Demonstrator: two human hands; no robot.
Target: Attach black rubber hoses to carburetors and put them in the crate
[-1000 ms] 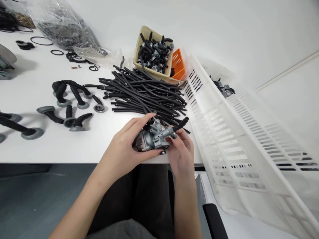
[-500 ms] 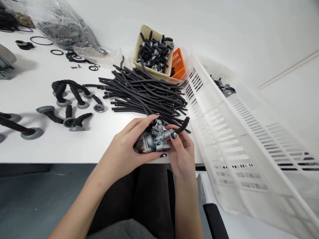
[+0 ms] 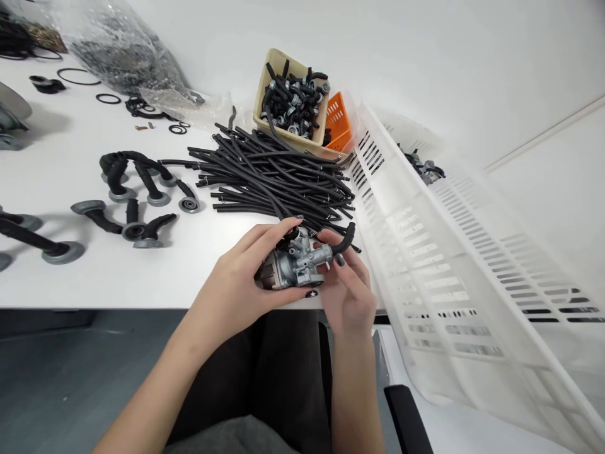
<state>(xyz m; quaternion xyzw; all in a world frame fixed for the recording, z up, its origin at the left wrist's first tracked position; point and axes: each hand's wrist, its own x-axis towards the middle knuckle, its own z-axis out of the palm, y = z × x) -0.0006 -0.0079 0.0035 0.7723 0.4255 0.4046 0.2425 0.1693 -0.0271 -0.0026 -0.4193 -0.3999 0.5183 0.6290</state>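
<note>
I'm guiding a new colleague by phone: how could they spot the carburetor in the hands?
Find the near edge of the white table, just below the heap of long black hoses. There, the left hand grips the carburetor, with the right hand at its bent black rubber sleeve. Unlike the slender hoses nearby, it has a chunky silver-grey metal body.

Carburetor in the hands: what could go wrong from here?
The carburetor is held near the table's front edge, mainly by the left hand; if that grip slips, it might drop towards the lap.
The right hand has its thumb at the base of the bent black tube; uneven pressure there could twist or kink it.
The hoses lie close behind, so the carburetor could catch one.
</note>
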